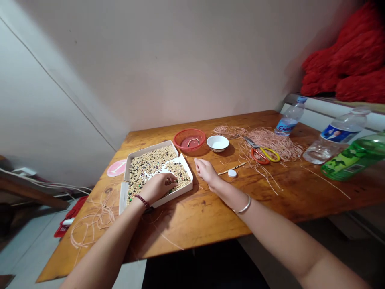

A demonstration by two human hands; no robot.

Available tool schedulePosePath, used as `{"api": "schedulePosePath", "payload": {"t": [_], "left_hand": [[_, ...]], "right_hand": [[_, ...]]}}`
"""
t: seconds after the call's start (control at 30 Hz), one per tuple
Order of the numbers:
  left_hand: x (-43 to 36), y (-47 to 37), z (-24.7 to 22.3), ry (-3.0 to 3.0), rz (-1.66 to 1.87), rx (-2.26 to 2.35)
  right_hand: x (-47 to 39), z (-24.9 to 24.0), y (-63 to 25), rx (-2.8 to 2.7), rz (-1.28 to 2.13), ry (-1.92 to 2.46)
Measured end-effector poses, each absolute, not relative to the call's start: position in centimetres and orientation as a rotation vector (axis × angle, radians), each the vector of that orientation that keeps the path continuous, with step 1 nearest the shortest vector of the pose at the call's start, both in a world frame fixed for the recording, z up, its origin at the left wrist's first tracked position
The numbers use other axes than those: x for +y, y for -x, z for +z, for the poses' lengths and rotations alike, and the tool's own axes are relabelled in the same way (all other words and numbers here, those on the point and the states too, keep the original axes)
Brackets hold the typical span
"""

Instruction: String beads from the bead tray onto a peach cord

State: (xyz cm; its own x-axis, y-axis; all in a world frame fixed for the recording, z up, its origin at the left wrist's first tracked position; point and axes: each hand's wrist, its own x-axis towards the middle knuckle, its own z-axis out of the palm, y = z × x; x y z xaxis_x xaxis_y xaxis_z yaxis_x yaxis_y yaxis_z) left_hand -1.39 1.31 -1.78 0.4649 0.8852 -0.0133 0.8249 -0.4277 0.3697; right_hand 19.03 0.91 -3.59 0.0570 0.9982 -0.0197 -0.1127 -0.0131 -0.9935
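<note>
My left hand (162, 184) reaches into a shallow white box (189, 185) of small beads (150, 156), mostly cream with dark and some green ones. Its fingers are curled together among the beads; what they pinch is hidden. My right hand (206, 170) is closed just right of the box, with a thin cord (202, 187) looping down from its fingertips. Behind the right wrist, a strand of cream and dark beads (231, 169) lies on the table, next to a small white round cap (232, 173).
A red basket (175, 141) holding a beaded strand and a white bowl (218, 142) stand behind. Scissors (261, 152) lie by a pile of pink cord (272, 140). Bottles (333, 134) line the right side; loose cord (96, 216) and a pink round sign (116, 168) lie left.
</note>
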Motion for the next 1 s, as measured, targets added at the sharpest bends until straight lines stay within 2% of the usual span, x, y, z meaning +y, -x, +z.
{"api": "schedulePosePath", "payload": {"t": [0.3, 1.0], "left_hand": [[1.3, 1.3, -2.1, -2.409, 0.344, 1.366], [0.9, 1.0, -1.6, -2.559, 0.316, 1.460]], "right_hand": [[1.7, -6.0, -17.8, -1.343, 1.084, 1.201], [1.1, -5.9, -17.7, -1.484, 0.964, 1.320]]}}
